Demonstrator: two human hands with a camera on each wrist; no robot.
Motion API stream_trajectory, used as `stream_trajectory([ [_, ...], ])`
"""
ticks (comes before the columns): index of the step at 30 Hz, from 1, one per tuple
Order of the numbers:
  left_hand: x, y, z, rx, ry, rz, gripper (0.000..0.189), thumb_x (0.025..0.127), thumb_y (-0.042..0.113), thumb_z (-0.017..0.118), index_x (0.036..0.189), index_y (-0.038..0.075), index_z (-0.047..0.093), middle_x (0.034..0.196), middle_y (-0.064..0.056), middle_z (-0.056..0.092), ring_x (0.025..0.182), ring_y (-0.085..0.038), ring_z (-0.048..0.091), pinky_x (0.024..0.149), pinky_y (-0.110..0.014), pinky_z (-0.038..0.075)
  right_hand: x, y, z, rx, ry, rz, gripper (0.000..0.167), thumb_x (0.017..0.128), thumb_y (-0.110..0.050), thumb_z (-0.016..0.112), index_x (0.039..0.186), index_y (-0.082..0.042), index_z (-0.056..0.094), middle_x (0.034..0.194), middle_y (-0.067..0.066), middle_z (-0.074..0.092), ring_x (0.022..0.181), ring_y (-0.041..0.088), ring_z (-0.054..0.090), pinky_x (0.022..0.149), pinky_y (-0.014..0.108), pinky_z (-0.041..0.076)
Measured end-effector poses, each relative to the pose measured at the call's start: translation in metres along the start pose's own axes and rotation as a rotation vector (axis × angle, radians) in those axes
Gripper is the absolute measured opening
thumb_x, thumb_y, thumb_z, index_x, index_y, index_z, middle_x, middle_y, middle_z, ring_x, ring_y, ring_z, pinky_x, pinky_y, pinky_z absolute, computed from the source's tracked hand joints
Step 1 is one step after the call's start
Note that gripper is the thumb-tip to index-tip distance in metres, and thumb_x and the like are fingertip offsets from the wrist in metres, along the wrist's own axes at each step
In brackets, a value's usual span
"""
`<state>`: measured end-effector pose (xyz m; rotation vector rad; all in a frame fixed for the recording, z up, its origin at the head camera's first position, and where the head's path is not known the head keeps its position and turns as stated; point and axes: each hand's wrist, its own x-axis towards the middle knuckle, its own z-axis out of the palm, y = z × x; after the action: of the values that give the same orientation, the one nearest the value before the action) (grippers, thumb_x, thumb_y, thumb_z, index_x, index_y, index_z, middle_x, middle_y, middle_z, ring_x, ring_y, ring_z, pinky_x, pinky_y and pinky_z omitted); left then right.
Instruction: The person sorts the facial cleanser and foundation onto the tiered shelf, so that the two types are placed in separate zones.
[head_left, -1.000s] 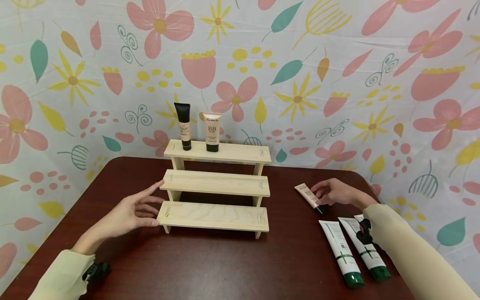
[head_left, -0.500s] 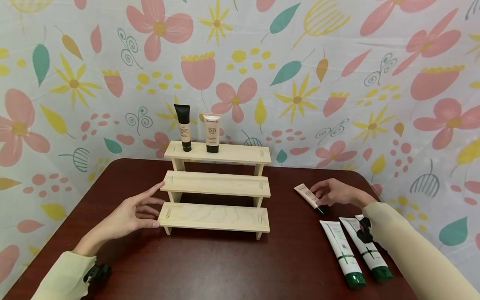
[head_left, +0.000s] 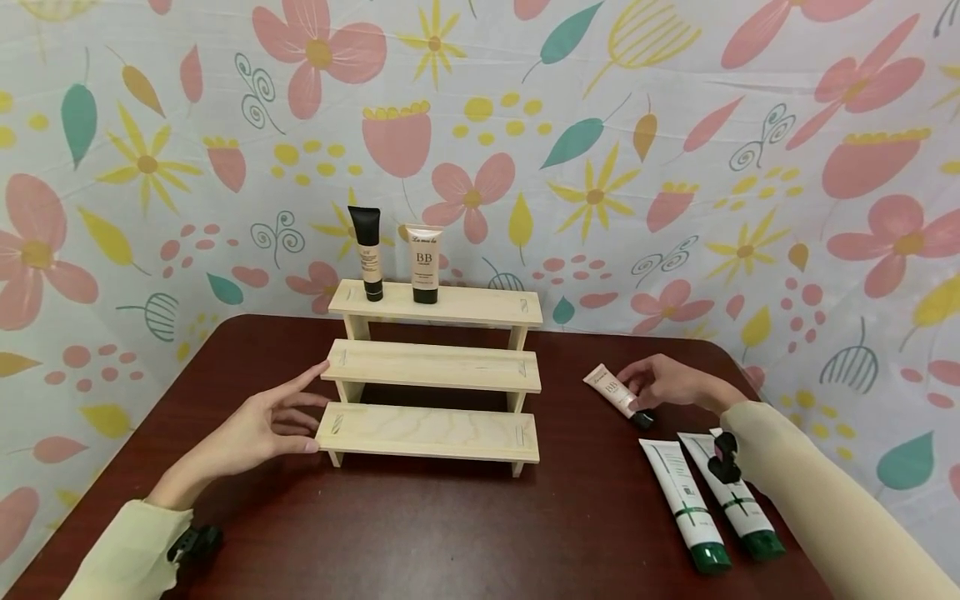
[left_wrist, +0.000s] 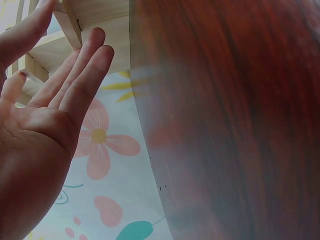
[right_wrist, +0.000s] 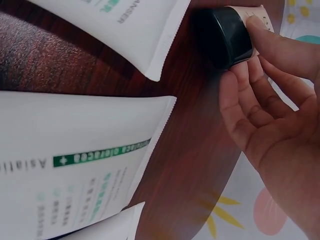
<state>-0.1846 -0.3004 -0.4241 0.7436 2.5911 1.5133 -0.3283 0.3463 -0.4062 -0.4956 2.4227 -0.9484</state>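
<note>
My right hand (head_left: 663, 385) pinches a small beige BB cream tube (head_left: 611, 390) with a black cap, at the right of the table. In the right wrist view the thumb and fingers close on the tube just behind its black cap (right_wrist: 224, 37). My left hand (head_left: 258, 429) touches the left end of a three-step wooden display rack (head_left: 427, 429), its fingers extended along the middle and bottom steps. Seen from the left wrist, the palm (left_wrist: 40, 135) holds nothing. On the top step stand a black-topped foundation tube (head_left: 369, 258) and another beige BB cream tube (head_left: 424, 262).
White tubes with green caps lie at the front right, one tube (head_left: 684, 504) nearer the rack and another (head_left: 738, 500) partly under the right forearm; a third tube's edge shows in the right wrist view. Behind the dark wooden table (head_left: 420, 533) hangs a floral cloth (head_left: 480, 125).
The pinched BB cream tube has shifted slightly left and up in the head view, together with my right hand. My left hand stays against the rack.
</note>
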Motion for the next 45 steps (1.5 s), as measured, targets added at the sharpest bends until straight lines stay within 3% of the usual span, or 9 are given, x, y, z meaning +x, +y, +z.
stream_trajectory([
  [10, 0.0, 0.0, -0.001, 0.006, 0.001, -0.003, 0.106, 0.084, 0.008, 0.091, 0.169, 0.021, 0.029, 0.133, -0.023, 0.065, 0.099, -0.023, 0.074, 0.084, -0.033, 0.061, -0.001, -0.004, 0.002, 0.006, -0.014, -0.001, 0.038, 0.088, 0.002, 0.082, 0.121, 0.012, 0.067, 0.096, 0.014, 0.07, 0.085, 0.028, 0.066, 0.073, 0.038, 0.059],
  [18, 0.0, -0.002, -0.002, 0.01, 0.0, -0.009, 0.107, 0.083, 0.009, 0.091, 0.169, 0.023, 0.029, 0.134, -0.022, 0.065, 0.1, -0.023, 0.074, 0.085, -0.033, 0.06, -0.003, -0.012, 0.005, -0.008, -0.013, -0.026, 0.038, 0.088, 0.001, 0.082, 0.122, 0.012, 0.069, 0.096, 0.014, 0.071, 0.084, 0.027, 0.065, 0.072, 0.037, 0.059],
  [29, 0.0, -0.002, -0.001, 0.007, -0.002, -0.011, 0.106, 0.084, 0.009, 0.091, 0.169, 0.023, 0.029, 0.134, -0.022, 0.065, 0.1, -0.023, 0.074, 0.085, -0.033, 0.06, -0.004, -0.021, 0.007, -0.03, 0.023, -0.042, 0.043, 0.093, -0.005, 0.08, 0.131, 0.01, 0.068, 0.121, 0.015, 0.072, 0.1, 0.026, 0.072, 0.086, 0.041, 0.06],
  [39, 0.0, -0.002, -0.002, 0.006, -0.002, -0.008, 0.106, 0.084, 0.01, 0.091, 0.169, 0.024, 0.029, 0.134, -0.022, 0.065, 0.1, -0.023, 0.074, 0.085, -0.034, 0.061, -0.009, -0.033, 0.011, -0.005, 0.058, -0.104, 0.037, 0.092, -0.004, 0.08, 0.125, 0.009, 0.069, 0.106, 0.014, 0.071, 0.088, 0.026, 0.066, 0.076, 0.035, 0.058],
  [45, 0.0, -0.003, -0.002, 0.002, -0.003, -0.009, 0.106, 0.084, 0.009, 0.091, 0.169, 0.023, 0.029, 0.133, -0.022, 0.065, 0.1, -0.023, 0.074, 0.085, -0.034, 0.061, -0.009, -0.036, 0.016, -0.016, 0.099, -0.134, 0.035, 0.09, -0.005, 0.082, 0.122, 0.007, 0.07, 0.1, 0.013, 0.07, 0.082, 0.025, 0.064, 0.071, 0.039, 0.057],
])
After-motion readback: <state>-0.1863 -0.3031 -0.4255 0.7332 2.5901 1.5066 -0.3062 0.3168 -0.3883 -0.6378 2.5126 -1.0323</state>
